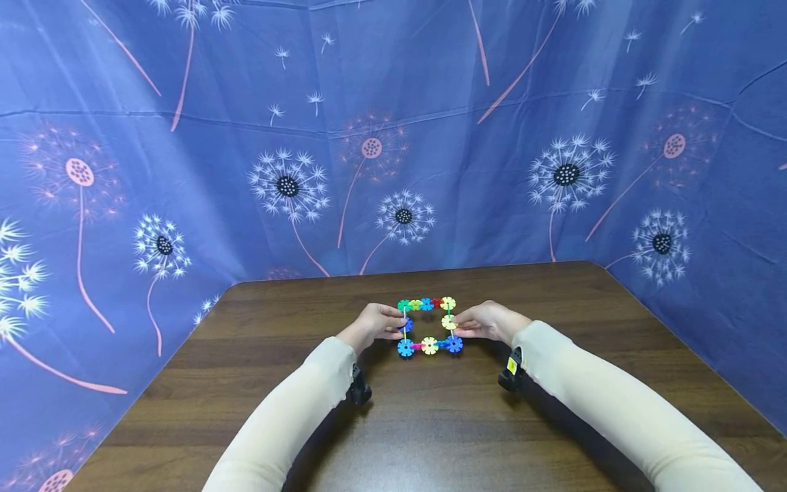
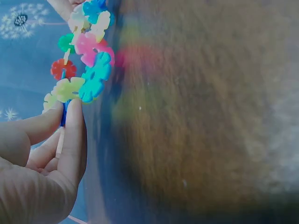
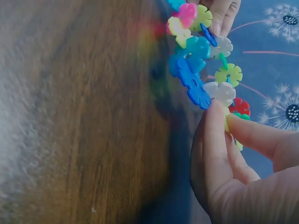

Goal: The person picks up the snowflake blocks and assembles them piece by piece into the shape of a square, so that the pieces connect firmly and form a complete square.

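Note:
Both hands hold up a square frame of notched plastic snowflake discs (image 1: pixel 430 346) joined edge to edge, in blue, yellow, green, red, pink and white. My left hand (image 1: pixel 378 322) pinches its left side at a dark blue disc (image 1: pixel 408 325) between thumb and fingers. On the opposite side, my right hand (image 1: pixel 488 320) pinches around a pale yellow disc (image 1: pixel 449 322). The near row carries a blue disc (image 1: pixel 405 348) at one corner and another blue disc (image 1: pixel 454 344) at the other. In the right wrist view, a white disc (image 3: pixel 219 93) sits right at the fingertips.
Beneath the hands spreads a brown wood-grain table (image 1: pixel 406 424) with rounded far corners. A blue cloth (image 1: pixel 381 82) printed with dandelions hangs behind it and along the sides. Dark wrist cameras, one left (image 1: pixel 359 388) and one right (image 1: pixel 512 372), hang below the cream sleeves.

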Demonstrator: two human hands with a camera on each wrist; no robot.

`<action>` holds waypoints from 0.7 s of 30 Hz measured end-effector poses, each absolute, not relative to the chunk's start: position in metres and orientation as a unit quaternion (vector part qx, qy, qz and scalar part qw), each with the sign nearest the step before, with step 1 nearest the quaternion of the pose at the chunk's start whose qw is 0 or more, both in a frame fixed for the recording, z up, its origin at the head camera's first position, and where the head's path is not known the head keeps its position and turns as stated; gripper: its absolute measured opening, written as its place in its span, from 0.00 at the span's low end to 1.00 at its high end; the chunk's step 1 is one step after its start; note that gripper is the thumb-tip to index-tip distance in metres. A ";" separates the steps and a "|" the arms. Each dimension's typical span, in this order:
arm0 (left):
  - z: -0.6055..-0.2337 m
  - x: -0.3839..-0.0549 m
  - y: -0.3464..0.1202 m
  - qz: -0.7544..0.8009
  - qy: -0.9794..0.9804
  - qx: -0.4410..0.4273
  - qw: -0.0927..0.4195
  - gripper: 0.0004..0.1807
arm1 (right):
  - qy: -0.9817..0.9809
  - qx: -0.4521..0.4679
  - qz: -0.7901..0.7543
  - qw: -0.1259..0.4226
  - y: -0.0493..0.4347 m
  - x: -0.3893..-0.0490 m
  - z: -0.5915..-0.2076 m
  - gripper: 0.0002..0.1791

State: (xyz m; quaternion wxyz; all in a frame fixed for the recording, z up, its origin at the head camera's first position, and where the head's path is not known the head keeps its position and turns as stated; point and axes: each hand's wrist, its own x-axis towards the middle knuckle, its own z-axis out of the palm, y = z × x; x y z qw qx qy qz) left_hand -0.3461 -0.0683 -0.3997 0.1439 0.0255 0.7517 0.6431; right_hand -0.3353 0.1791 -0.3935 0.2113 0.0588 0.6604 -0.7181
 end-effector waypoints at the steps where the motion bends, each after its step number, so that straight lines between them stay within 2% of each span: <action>1: -0.400 -0.347 -0.068 0.642 0.752 0.022 0.148 0.17 | 0.664 0.063 -0.715 0.212 0.179 -0.337 -0.394 0.03; 15: -0.409 -0.353 -0.064 0.625 0.766 -0.007 0.152 0.16 | 0.725 0.073 -0.656 0.197 0.174 -0.342 -0.398 0.05; 19: -0.411 -0.354 -0.066 0.626 0.764 -0.009 0.156 0.16 | 0.733 0.075 -0.648 0.190 0.173 -0.342 -0.398 0.03; 21: -0.411 -0.354 -0.068 0.620 0.769 -0.007 0.157 0.17 | 0.744 0.076 -0.638 0.183 0.173 -0.340 -0.397 0.06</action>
